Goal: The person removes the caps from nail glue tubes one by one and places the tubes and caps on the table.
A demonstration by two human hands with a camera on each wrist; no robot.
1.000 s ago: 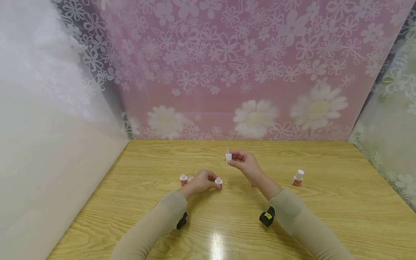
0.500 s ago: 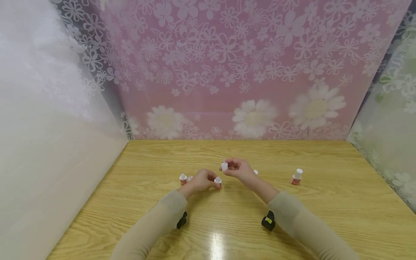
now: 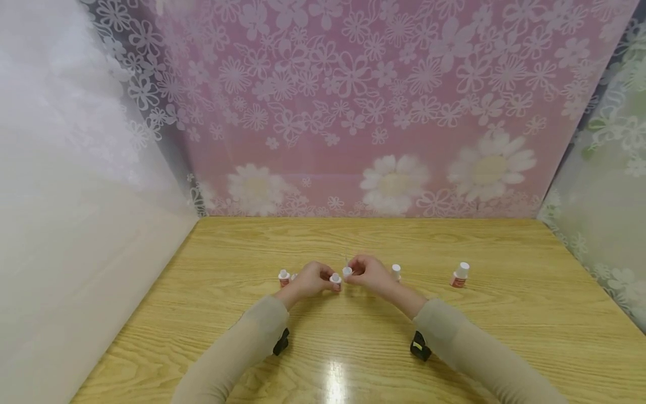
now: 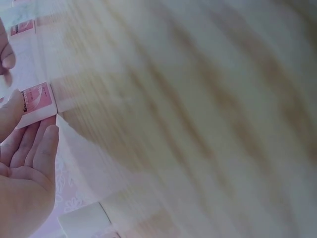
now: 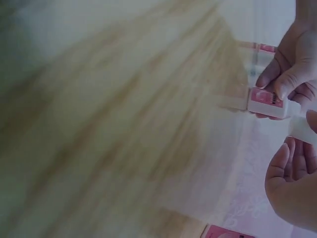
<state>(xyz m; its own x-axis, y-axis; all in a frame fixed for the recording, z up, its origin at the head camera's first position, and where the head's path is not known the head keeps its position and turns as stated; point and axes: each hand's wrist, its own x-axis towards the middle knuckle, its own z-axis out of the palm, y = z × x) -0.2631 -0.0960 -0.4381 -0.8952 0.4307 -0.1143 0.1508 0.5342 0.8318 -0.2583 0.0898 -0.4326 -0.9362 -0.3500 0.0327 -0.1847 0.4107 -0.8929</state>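
My left hand point(image 3: 310, 280) grips a small white bottle point(image 3: 335, 279) with a pink label, low over the table. The bottle's neck is uncapped. In the right wrist view the thumb lies against the bottle's label point(image 5: 267, 97). Just right of the bottle, my right hand point(image 3: 372, 276) pinches a white cap point(image 3: 347, 271) between thumb and fingers. A thin stem point(image 3: 346, 259) points up from the cap, away from the bottle. In the right wrist view the cap point(image 5: 301, 130) sits close to the bottle's neck; whether they touch I cannot tell.
A like bottle point(image 3: 285, 279) stands left of my left hand, with another partly hidden behind the hand. One capped bottle point(image 3: 396, 271) stands behind my right wrist; another point(image 3: 460, 275) stands farther right. A flowered pink sheet point(image 3: 373, 112) rises behind the wooden table point(image 3: 323, 235).
My right hand has come down and slightly left with the cap, closer to the bottle. The left hand and its bottle have shifted only slightly. The bottle behind the right wrist shows more.
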